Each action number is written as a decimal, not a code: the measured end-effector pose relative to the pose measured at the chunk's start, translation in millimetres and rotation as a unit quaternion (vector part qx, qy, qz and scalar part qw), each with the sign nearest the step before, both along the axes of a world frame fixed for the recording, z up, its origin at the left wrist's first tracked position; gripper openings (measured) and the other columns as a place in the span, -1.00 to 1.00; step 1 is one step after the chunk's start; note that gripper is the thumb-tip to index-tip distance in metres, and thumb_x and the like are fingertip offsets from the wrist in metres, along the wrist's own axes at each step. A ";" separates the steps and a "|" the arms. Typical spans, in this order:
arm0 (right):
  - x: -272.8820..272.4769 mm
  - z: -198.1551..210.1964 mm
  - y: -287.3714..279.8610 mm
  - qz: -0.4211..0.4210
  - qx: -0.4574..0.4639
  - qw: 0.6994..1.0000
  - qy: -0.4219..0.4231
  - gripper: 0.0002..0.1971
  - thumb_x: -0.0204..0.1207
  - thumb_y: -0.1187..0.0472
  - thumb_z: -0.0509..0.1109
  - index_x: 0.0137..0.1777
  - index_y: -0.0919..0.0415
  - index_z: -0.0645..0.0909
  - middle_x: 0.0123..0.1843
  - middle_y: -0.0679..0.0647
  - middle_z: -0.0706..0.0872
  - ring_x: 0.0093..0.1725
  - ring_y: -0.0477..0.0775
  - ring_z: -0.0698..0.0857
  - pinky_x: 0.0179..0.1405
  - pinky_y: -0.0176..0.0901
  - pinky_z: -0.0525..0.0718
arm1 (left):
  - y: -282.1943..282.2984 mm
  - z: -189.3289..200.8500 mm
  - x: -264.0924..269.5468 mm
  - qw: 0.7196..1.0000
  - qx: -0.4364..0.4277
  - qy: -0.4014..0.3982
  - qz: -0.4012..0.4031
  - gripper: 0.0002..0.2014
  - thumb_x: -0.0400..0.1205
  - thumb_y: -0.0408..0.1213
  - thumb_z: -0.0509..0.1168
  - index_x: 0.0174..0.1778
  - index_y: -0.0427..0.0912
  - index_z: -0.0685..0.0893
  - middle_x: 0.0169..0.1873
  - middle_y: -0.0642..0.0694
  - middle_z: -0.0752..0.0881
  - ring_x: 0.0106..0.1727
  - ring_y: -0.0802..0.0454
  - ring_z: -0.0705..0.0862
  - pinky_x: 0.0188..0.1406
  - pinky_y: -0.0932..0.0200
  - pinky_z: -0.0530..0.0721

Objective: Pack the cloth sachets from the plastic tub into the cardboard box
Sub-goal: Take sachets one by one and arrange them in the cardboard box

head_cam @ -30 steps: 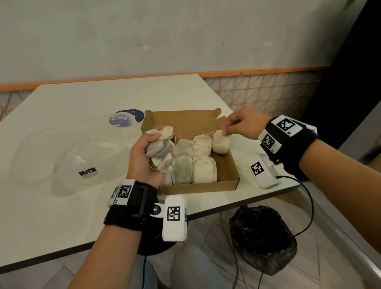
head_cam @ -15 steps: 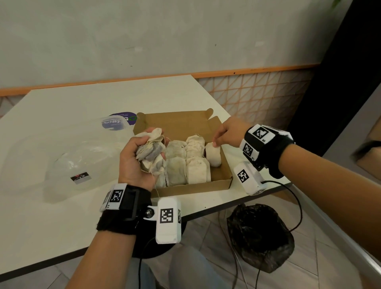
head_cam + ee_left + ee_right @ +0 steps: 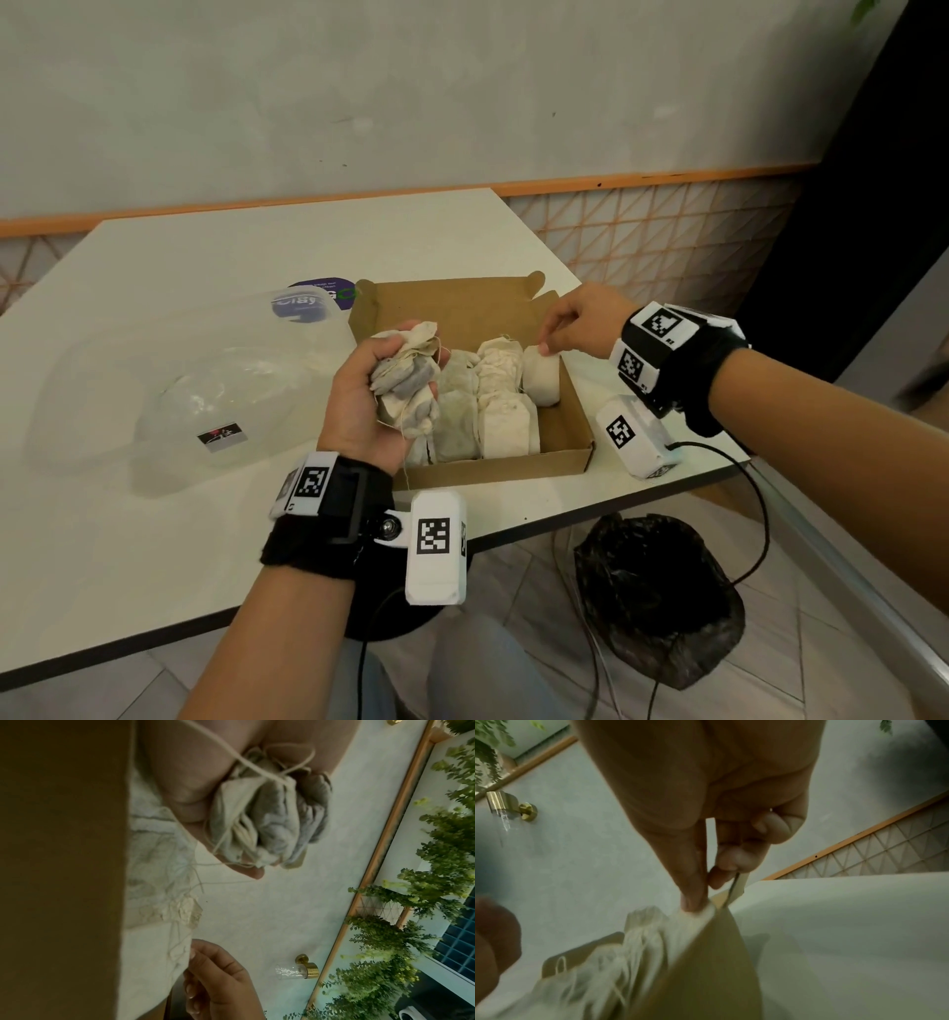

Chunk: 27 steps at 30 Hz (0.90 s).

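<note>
An open brown cardboard box [image 3: 575,455] sits near the table's front right edge, with several pale cloth sachets [image 3: 500,411] packed in rows inside it. My left hand [image 3: 411,354] hovers over the box's left end and grips a crumpled bunch of sachets [image 3: 405,395] with loose strings; the same bunch [image 3: 270,811] fills the left wrist view. My right hand [image 3: 545,347] pinches the top of a white sachet [image 3: 542,380] that stands at the box's right wall. In the right wrist view the thumb and forefinger [image 3: 693,898] meet on that cloth. The clear plastic tub [image 3: 179,406] lies to the left.
The tub's clear lid [image 3: 303,308], with a purple label, lies behind the tub beside the box. A black bag [image 3: 657,601] and cables sit on the floor under the table's front edge [image 3: 513,534]. A wall stands close behind the table.
My right hand has lowered the white sachet from above the box down against its right wall. The left hand keeps its bunch over the box's left end.
</note>
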State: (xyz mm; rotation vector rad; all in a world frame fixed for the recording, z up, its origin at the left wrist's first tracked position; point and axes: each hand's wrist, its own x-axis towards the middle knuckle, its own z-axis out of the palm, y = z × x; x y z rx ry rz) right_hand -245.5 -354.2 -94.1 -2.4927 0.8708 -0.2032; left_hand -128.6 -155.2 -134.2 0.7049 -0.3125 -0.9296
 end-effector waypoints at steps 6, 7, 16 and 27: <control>6.8 41.5 24.9 0.046 -0.040 0.998 -0.010 -0.81 0.39 0.08 0.52 -0.05 0.13 0.71 -0.37 -0.08 0.56 -0.35 -0.13 0.52 -0.36 -0.32 0.43 | -2.2 0.6 0.8 0.999 0.024 0.002 -0.021 -0.79 0.65 -0.18 0.16 -0.04 -0.19 0.65 -0.30 -0.11 0.71 -0.23 0.07 0.70 -0.58 0.35 0.55; 9.5 46.5 35.4 0.077 -0.023 0.997 -0.018 -0.78 0.38 0.07 0.52 -0.01 0.13 0.71 -0.36 -0.07 0.59 -0.35 -0.12 0.55 -0.34 -0.34 0.46 | -2.5 -0.1 1.4 0.999 0.034 -0.003 -0.034 -0.76 0.63 -0.12 0.17 -0.03 -0.20 0.64 -0.32 -0.10 0.69 -0.24 0.09 0.68 -0.61 0.35 0.54; 29.2 36.9 79.2 0.197 -0.055 0.977 -0.058 -0.66 0.35 0.10 0.55 0.13 0.02 0.67 0.07 -0.01 0.68 -0.09 -0.01 0.70 0.11 0.03 0.64 | -5.1 -6.7 2.9 0.995 0.055 -0.017 -0.077 -0.70 0.62 -0.01 0.24 -0.08 -0.20 0.67 -0.41 -0.05 0.63 -0.47 0.13 0.58 -0.65 0.34 0.53; 23.8 27.6 62.7 0.129 0.095 0.975 -0.156 -0.94 0.43 0.21 0.50 -0.12 0.15 0.72 -0.16 0.07 0.77 -0.18 -0.05 0.69 0.01 -0.12 0.65 | -6.0 -4.5 1.0 0.994 0.071 -0.053 -0.061 -0.62 0.46 0.17 0.30 -0.29 -0.10 0.78 -0.35 -0.12 0.30 -0.34 0.05 0.30 -0.65 0.34 0.37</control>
